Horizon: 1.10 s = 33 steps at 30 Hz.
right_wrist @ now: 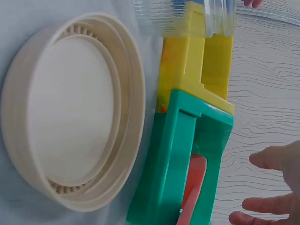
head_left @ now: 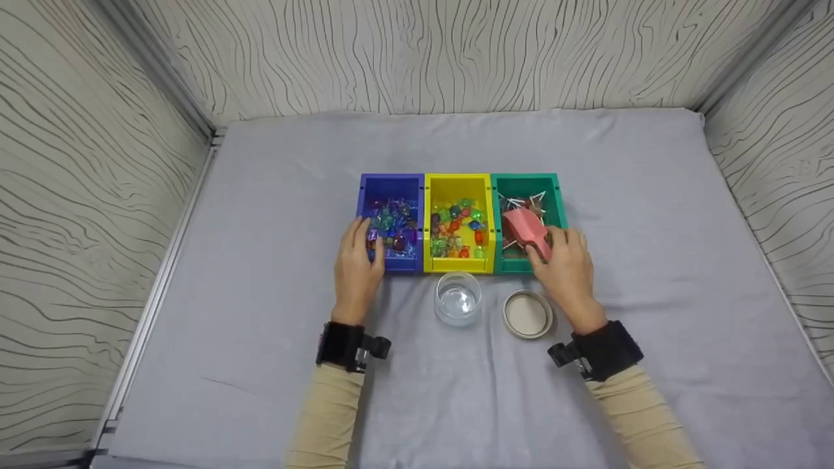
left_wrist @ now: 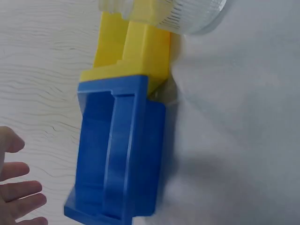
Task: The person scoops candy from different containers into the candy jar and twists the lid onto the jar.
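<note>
Flanking the yellow bin (head_left: 459,265) — left hand (head_left: 358,268) on its left, right hand (head_left: 568,269) near the pink scoop (head_left: 525,226) on its right — both grips look wide, though scoop contact is unclear.

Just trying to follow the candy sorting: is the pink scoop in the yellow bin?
No, the pink scoop is in the green bin.

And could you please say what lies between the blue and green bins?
Between the blue bin and green bin lies the yellow bin, as the head view shows.
</note>
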### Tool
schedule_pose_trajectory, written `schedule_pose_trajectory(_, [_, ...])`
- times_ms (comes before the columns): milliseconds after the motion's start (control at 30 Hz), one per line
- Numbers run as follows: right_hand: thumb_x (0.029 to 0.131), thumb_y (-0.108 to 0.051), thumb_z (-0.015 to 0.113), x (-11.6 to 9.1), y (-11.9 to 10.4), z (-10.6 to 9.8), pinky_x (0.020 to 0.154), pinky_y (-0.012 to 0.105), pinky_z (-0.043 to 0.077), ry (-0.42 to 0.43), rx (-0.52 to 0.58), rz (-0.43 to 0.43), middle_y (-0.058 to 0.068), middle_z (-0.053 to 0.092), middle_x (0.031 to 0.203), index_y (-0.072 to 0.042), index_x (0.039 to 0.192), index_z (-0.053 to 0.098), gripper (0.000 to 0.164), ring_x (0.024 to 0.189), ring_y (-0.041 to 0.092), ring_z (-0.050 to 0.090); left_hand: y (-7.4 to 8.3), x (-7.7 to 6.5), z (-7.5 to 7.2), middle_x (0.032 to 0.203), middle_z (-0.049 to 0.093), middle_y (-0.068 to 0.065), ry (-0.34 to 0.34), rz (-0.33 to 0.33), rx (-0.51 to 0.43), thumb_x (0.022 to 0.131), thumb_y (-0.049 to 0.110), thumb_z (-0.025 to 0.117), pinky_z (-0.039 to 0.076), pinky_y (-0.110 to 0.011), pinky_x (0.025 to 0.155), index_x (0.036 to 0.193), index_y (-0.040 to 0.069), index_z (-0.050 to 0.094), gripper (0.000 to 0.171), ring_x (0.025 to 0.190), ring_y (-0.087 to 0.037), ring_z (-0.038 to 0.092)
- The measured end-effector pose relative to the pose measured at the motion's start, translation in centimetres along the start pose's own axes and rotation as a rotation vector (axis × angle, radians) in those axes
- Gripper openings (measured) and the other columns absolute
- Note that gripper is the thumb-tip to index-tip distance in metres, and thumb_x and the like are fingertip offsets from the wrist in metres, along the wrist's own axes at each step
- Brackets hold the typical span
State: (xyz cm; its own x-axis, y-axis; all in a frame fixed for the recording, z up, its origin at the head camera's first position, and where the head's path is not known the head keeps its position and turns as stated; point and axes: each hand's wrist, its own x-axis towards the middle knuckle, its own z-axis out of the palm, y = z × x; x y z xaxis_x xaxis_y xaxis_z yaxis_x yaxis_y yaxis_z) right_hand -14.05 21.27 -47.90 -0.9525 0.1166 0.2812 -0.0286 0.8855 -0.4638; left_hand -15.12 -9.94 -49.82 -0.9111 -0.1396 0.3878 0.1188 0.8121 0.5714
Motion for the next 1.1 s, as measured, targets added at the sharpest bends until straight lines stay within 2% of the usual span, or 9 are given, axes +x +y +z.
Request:
schedule_pose_trajectory(133, [0.082,-0.023,0.068,-0.2,0.5,0.2,0.070,0.050,0.045,0.022,-0.004,0.039,0.024,0.053,0.099,0.007,0.110,0.057,0.043,0.092,0.037,0.049,-1.3,-0.1,0.3,0.137,0.047,-0.021,-0.002,-0.085,-0.076,0.093,0.019,0.052,0.041,-0.040,0.108,0.131,0.000,0.047,0.043,0.130,-0.030,0.046])
schedule_pose_trajectory(233, [0.081,-0.022,0.068,-0.2,0.9,0.5,0.068,0.051,0.047,0.022,-0.020,0.057,0.024,0.053,0.099,0.007,0.109,0.058,0.042,0.092,0.038,0.050,-2.1,0.1,0.6,0.139,0.046,-0.021,-0.025,-0.166,-0.166,0.094,0.020,0.050,0.039,-0.041,0.110,0.134,-0.002,0.043,0.046,0.131,-0.031,0.044])
schedule_pose_trajectory(400, [0.080,-0.021,0.068,-0.4,1.1,0.9,0.066,0.052,0.047,0.003,-0.058,0.090,0.024,0.053,0.097,0.009,0.107,0.059,0.041,0.090,0.039,0.052,-3.2,0.8,1.2,0.142,0.043,-0.020,-0.091,-0.299,-0.327,0.097,0.023,0.044,0.035,-0.040,0.113,0.138,-0.001,0.036,0.048,0.134,-0.030,0.042])
schedule_pose_trajectory(533, [0.080,-0.020,0.068,-0.5,1.0,1.2,0.064,0.052,0.048,-0.002,-0.078,0.112,0.023,0.053,0.094,0.009,0.105,0.061,0.039,0.086,0.040,0.054,-3.7,1.5,1.6,0.145,0.040,-0.019,-0.153,-0.375,-0.427,0.099,0.026,0.039,0.031,-0.040,0.115,0.140,0.000,0.034,0.049,0.136,-0.030,0.038])
schedule_pose_trajectory(700, [0.080,-0.020,0.068,-0.3,0.7,1.4,0.062,0.053,0.047,0.019,-0.093,0.126,0.022,0.053,0.090,0.008,0.099,0.063,0.035,0.082,0.041,0.056,-3.7,2.4,2.2,0.145,0.039,-0.021,-0.208,-0.407,-0.469,0.101,0.026,0.034,0.030,-0.042,0.116,0.140,-0.002,0.033,0.049,0.138,-0.032,0.035])
schedule_pose_trajectory(800, [0.080,-0.019,0.068,-0.2,0.7,1.6,0.061,0.053,0.046,0.019,-0.094,0.133,0.021,0.053,0.089,0.008,0.097,0.064,0.032,0.081,0.041,0.056,-3.7,2.7,2.5,0.142,0.042,-0.024,-0.206,-0.403,-0.473,0.101,0.023,0.033,0.031,-0.044,0.115,0.138,-0.005,0.034,0.046,0.135,-0.034,0.038])
schedule_pose_trajectory(933, [0.081,-0.016,0.067,-0.1,0.8,2.1,0.061,0.054,0.046,0.014,-0.105,0.134,0.022,0.054,0.089,0.007,0.096,0.065,0.028,0.083,0.041,0.055,-3.8,2.5,2.9,0.138,0.046,-0.025,-0.202,-0.413,-0.489,0.102,0.020,0.031,0.034,-0.044,0.113,0.136,-0.005,0.037,0.044,0.133,-0.034,0.042])
schedule_pose_trajectory(1100, [0.081,-0.014,0.066,-0.3,0.9,2.8,0.061,0.056,0.047,0.017,-0.117,0.147,0.023,0.056,0.089,0.006,0.094,0.066,0.024,0.083,0.042,0.056,-4.2,2.1,3.0,0.143,0.039,-0.025,-0.219,-0.479,-0.550,0.102,0.024,0.030,0.027,-0.045,0.117,0.139,-0.006,0.033,0.048,0.138,-0.035,0.034])
